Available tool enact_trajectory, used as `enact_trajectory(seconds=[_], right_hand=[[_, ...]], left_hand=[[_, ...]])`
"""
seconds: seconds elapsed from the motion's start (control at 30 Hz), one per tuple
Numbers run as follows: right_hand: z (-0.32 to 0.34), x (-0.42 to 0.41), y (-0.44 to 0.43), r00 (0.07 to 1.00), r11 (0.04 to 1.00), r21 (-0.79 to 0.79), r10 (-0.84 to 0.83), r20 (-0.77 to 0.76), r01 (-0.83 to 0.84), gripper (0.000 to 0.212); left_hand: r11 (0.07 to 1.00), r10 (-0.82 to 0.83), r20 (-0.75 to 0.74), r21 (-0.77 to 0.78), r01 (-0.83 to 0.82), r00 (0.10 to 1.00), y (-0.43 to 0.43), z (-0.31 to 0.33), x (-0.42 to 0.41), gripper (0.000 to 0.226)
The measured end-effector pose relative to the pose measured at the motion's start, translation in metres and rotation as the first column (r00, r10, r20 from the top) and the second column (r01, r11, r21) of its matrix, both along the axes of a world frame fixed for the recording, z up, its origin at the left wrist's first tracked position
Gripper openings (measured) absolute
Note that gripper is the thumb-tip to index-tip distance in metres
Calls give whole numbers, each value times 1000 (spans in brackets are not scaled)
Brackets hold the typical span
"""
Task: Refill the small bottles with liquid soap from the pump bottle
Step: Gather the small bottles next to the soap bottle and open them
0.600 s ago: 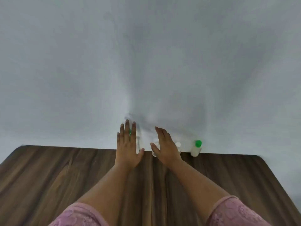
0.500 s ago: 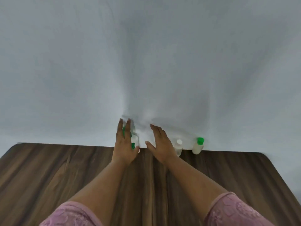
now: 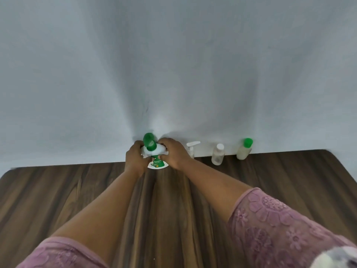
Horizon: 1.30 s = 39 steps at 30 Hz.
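A white pump bottle (image 3: 155,159) with a green top and green label stands at the far edge of the wooden table, against the wall. My left hand (image 3: 135,158) grips its left side and my right hand (image 3: 173,153) grips its right side, fingers curled round the body. Right of my hands stand a small white pump-top bottle (image 3: 191,149), partly hidden by my right hand, a small clear bottle with a white cap (image 3: 218,156), and a small white bottle with a green cap (image 3: 244,149).
The dark wooden table (image 3: 58,194) stretches toward me, with rounded far corners. A plain white wall (image 3: 173,64) rises directly behind the bottles. Pink patterned sleeves cover my upper arms at the bottom of the view.
Both hands were flat and reaching toward the wall; now they have closed round the pump bottle from either side. The view has shifted, showing the small bottles to the right.
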State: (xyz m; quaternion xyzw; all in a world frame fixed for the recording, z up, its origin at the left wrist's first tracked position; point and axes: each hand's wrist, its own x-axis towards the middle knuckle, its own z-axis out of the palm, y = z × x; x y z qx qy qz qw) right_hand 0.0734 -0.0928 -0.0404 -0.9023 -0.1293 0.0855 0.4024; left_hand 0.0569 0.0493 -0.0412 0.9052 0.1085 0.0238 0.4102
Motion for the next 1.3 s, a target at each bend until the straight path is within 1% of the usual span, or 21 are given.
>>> enact_trajectory(seconds=[0.1,0.23,0.37,0.47,0.53,0.63,0.83,0.97,1.07,1.17,1.3], right_hand=[[-1,0,3,1000,999,-34,0,14,0,44],[2,-3,2,998,995,-87,53,-13,-54,40],[8,-20,-7,992,984,-136,103,-72,-112,43],[8,-48,-18,989,975,-182,112,-100,-128,45],[10,-72,-26,988,971,-198,112,-104,-131,46],[12,-114,-37,987,967,-220,107,-120,-132,49],[4,-219,-55,990,981,-163,88,-110,-105,47],[3,-288,-67,989,981,-159,88,-120,-107,48],[3,-338,-76,985,981,-151,99,-139,-120,48],[2,-383,-86,983,982,-137,110,-148,-130,46],[2,-428,-93,982,983,-123,115,-152,-134,45]], left_hand=[[999,-23,15,-29,24,1000,7,3,-2,35],[995,-103,-19,-1,103,995,16,8,-11,36],[991,-136,-43,-7,136,990,13,10,-32,32],[984,-178,-52,-23,177,983,4,12,-59,28],[974,-225,-32,-39,223,974,1,10,-80,29],[957,-289,-19,-19,288,957,-5,10,-119,31],[927,-367,-71,-112,358,928,-13,9,-209,33],[893,-448,-102,-103,439,888,-21,11,-270,32],[883,-468,-90,-100,459,879,-23,4,-315,32],[868,-490,-86,-134,478,867,-29,3,-360,31],[876,-467,-45,-157,456,883,-32,-6,-405,46]])
